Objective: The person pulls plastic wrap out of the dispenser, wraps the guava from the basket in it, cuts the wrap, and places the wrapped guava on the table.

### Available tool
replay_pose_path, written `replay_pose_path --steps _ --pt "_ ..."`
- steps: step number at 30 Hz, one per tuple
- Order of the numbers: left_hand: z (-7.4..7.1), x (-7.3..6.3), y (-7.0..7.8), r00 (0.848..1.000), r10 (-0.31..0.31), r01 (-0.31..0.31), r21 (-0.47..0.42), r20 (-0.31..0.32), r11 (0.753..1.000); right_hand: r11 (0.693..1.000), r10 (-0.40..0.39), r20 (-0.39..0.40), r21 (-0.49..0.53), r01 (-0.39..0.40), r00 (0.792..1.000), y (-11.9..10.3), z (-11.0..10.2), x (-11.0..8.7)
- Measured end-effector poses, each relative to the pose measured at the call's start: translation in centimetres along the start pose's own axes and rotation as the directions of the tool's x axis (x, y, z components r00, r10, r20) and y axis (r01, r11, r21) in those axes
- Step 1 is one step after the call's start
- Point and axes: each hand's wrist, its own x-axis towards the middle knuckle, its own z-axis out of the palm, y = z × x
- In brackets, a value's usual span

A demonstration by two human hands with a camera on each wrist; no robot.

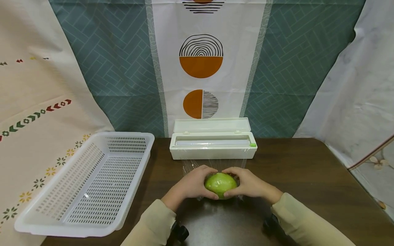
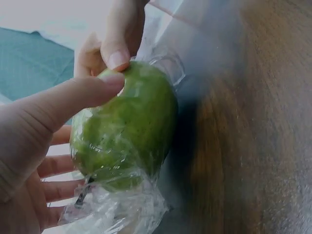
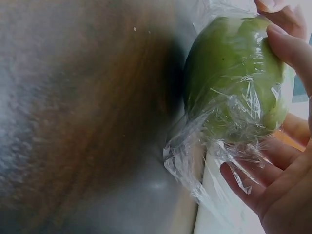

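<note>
A green mango (image 1: 220, 184), smooth and oval, is wrapped in clear cling film in front of the white film box. My left hand (image 1: 197, 182) holds it from the left, with the thumb on the near side and the fingers round the far side. From the right, my right hand (image 1: 246, 182) grips it the same way, both thumbs close together. Crumpled cling film (image 2: 117, 207) bunches at the mango's end in the left wrist view. More loose film (image 3: 187, 161) hangs off it beside my fingers in the right wrist view.
The white cling film box (image 1: 212, 153) stands behind the hands with its lid raised and a roll inside; film stretches from its front toward the mango. A white perforated plastic basket (image 1: 130, 191) sits at the left on the dark wooden table (image 1: 307, 177). Patterned cloths hang behind.
</note>
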Motion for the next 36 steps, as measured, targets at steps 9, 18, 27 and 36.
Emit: replay_pose_path --steps 9,18,27,36 --pt "-0.3 0.5 -0.4 1.000 0.017 -0.017 -0.014 0.008 1.000 1.000 0.003 0.006 -0.001 -0.003 1.000 0.1 -0.3 0.3" --pt "-0.6 0.7 -0.8 1.000 0.019 -0.018 -0.039 0.012 0.999 0.999 -0.043 -0.036 -0.024 0.042 0.998 0.1 -0.3 0.6" --pt "-0.4 0.8 -0.4 0.999 0.031 -0.028 0.075 -0.039 0.997 0.999 -0.031 -0.042 -0.038 0.029 0.999 0.3 -0.6 0.9" --pt "-0.7 0.9 -0.6 0.999 0.033 -0.031 0.041 -0.036 0.999 0.997 -0.062 -0.088 -0.048 0.057 0.994 0.2 -0.5 0.9"
